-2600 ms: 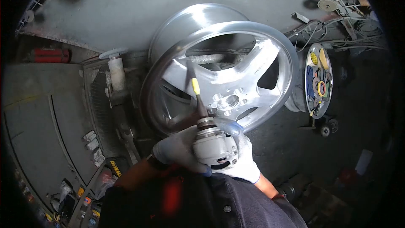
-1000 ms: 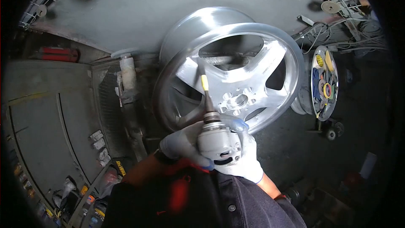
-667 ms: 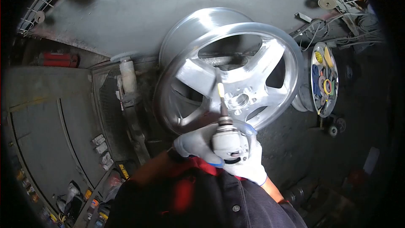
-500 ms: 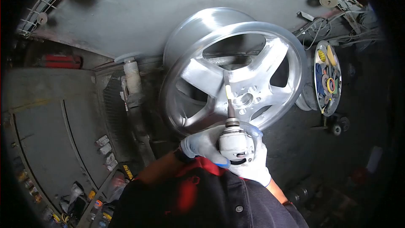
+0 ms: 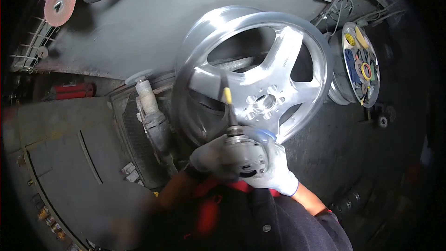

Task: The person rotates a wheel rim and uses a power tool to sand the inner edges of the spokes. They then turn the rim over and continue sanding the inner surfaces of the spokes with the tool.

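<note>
Both gloved hands wrap around a silver-white power grinder (image 5: 245, 154). My left hand (image 5: 207, 155) closes on its left side, and my right hand (image 5: 277, 169) grips its right side. A tapered spindle with a yellow band (image 5: 227, 95) points away from me, its far end dark and blurred. It lies over the left spoke of a shiny alloy wheel (image 5: 251, 78); contact with the metal I cannot make out. The wheel leans in front of me, its open spokes and hub facing up toward me.
Left of the wheel lies another long-bodied power tool (image 5: 155, 116) with a disc. A red case (image 5: 72, 91) sits further left. At the right, a second wheel (image 5: 344, 46) carries tape rolls and abrasive pieces. A pink disc (image 5: 60, 4) hangs on a wire rack at upper left.
The grinder has moved left across the wheel, its tip going from near the hub to over the left spoke. Both hands keep their hold. My view has shifted too.
</note>
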Motion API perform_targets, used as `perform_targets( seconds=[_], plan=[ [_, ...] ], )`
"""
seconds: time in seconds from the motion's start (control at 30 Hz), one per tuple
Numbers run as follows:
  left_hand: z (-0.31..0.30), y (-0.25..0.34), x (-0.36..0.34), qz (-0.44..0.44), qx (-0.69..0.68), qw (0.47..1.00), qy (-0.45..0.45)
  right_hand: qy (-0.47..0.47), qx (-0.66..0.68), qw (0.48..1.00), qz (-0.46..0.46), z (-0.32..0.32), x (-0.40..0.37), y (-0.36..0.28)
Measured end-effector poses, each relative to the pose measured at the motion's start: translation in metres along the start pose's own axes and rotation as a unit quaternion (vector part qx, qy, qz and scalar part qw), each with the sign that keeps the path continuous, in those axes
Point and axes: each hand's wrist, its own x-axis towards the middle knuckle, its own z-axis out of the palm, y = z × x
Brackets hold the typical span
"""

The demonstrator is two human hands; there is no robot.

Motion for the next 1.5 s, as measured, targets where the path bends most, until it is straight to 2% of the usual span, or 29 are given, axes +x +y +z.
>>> perform_targets(
  seconds=[0.03,0.07,0.1,0.13,0.2,0.23,0.37,0.43,0.47,0.5,0.53,0.57,0.6,0.63,0.67,0.7,0.73,0.87,0.9,0.97,1.0,1.03,1.07,1.1,1.13,1.27,1.37,1.43,1.5],
  plan=[
    [0.0,0.002,0.008,-0.134,-0.333,0.933,-0.015,0.021,0.004,1.0,0.008,0.0,-0.007,0.005],
    [0.003,0.004,0.015,-0.252,-0.621,0.742,-0.028,0.041,0.007,0.999,0.016,0.0,-0.015,0.01],
    [0.008,0.005,0.021,-0.297,-0.694,0.655,-0.039,0.029,-0.007,0.999,0.031,-0.003,-0.022,0.015],
    [0.016,0.003,0.027,-0.297,-0.695,0.653,-0.043,0.032,-0.008,0.999,0.034,-0.005,-0.029,0.02],
    [0.029,-0.002,0.034,-0.281,-0.747,0.602,-0.02,0.037,-0.063,0.996,0.043,-0.006,-0.04,0.026],
    [0.023,-0.001,0.041,-0.282,-0.737,0.612,-0.054,0.034,-0.057,0.995,0.077,-0.005,-0.044,0.025],
    [0.018,0.001,0.026,-0.291,-0.751,0.591,-0.043,0.052,-0.03,0.997,0.049,-0.001,-0.031,0.016],
    [0.008,0.008,0.022,-0.217,-0.714,0.665,-0.027,0.043,-0.038,0.998,0.02,0.005,-0.025,0.013],
    [0.001,0.004,0.025,-0.22,-0.712,0.666,-0.03,0.048,-0.035,0.998,0.02,0.007,-0.019,0.01],
    [-0.006,-0.004,0.032,-0.122,-0.602,0.788,-0.024,0.047,-0.033,0.998,-0.005,0.01,-0.013,0.007],
    [-0.012,-0.008,0.035,-0.018,-0.471,0.882,-0.019,0.048,-0.032,0.998,-0.031,0.012,-0.007,0.005],
    [0.033,-0.054,-0.041,0.035,-0.135,0.985,-0.097,0.028,-0.033,0.998,-0.037,0.013,-0.003,0.005],
    [0.018,-0.043,-0.047,0.036,-0.133,0.985,-0.104,0.035,-0.031,0.998,-0.037,0.015,0.002,0.003],
    [0.003,-0.033,-0.052,-0.019,-0.157,0.984,-0.087,0.026,-0.033,0.998,-0.039,0.018,0.006,0.0],
    [-0.006,-0.026,-0.052,-0.073,-0.18,0.978,-0.07,0.016,-0.037,0.998,-0.042,0.019,0.011,-0.003],
    [-0.005,-0.027,-0.053,-0.072,-0.18,0.978,-0.077,0.001,-0.026,0.999,-0.041,0.016,0.016,-0.009],
    [-0.001,-0.031,-0.056,-0.097,-0.254,0.959,-0.075,0.006,-0.025,0.999,-0.038,0.016,0.014,-0.009],
    [0.02,-0.052,-0.063,-0.194,-0.525,0.827,-0.058,0.018,-0.041,0.999,-0.016,0.012,0.004,-0.003],
    [0.028,-0.049,-0.055,-0.194,-0.526,0.826,-0.061,0.022,-0.048,0.999,-0.007,0.008,-0.003,0.0],
    [0.043,-0.038,-0.033,-0.251,-0.757,0.604,0.0,0.039,-0.057,0.998,0.008,0.004,-0.016,0.006],
    [0.041,-0.034,-0.023,-0.253,-0.756,0.603,-0.003,0.052,-0.064,0.996,0.022,0.004,-0.023,0.008],
    [0.035,-0.033,-0.007,-0.171,-0.579,0.794,-0.072,0.041,-0.076,0.996,0.035,0.003,-0.026,0.009],
    [0.026,-0.029,0.007,-0.074,-0.358,0.921,-0.136,0.044,-0.076,0.995,0.036,0.005,-0.028,0.008],
    [0.015,-0.019,0.017,-0.106,-0.543,0.826,-0.111,0.051,-0.075,0.995,0.039,0.007,-0.029,0.009],
    [0.012,-0.018,0.02,-0.112,-0.576,0.803,-0.104,0.057,-0.075,0.995,0.04,0.008,-0.031,0.009],
    [0.02,-0.037,-0.028,-0.167,-0.589,0.786,-0.084,0.057,-0.084,0.995,0.015,0.02,-0.019,0.005],
    [0.02,-0.045,-0.045,-0.179,-0.65,0.735,-0.064,0.023,-0.067,0.997,0.024,0.021,-0.015,0.003],
    [0.018,-0.038,-0.027,-0.177,-0.671,0.717,-0.061,0.07,-0.098,0.993,0.015,0.024,-0.022,0.005],
    [0.02,-0.027,0.005,-0.189,-0.83,0.519,-0.081,0.078,-0.098,0.992,0.034,0.024,-0.027,0.002]
  ],
)
